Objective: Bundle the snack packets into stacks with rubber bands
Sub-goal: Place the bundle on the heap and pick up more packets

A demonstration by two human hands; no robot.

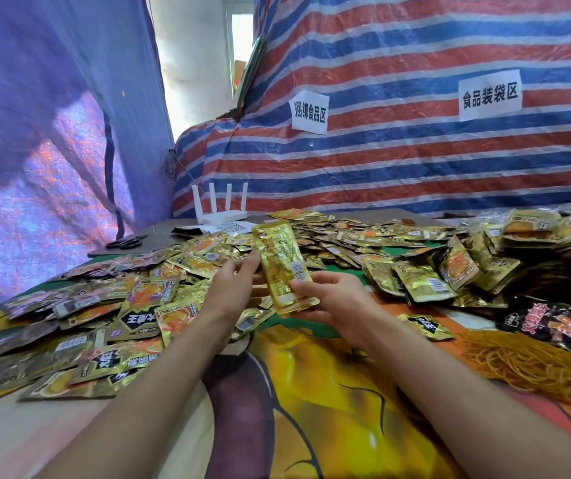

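A small stack of gold snack packets (282, 267) stands tilted above the table, held between both hands. My right hand (332, 299) grips its lower end, thumb across the front. My left hand (234, 285) holds the stack's left edge with fingers behind it. Many loose gold packets (132, 305) cover the table to the left and far side. A heap of tan rubber bands (532, 368) lies at the right, apart from both hands.
A colourful printed cloth (311, 392) covers the table in front of me. Piled packets (536, 233) sit at the far right, with a black snack bag (560, 326) nearer. A white router (220, 209) and black scissors (126, 242) lie at the back left. Striped tarp walls surround.
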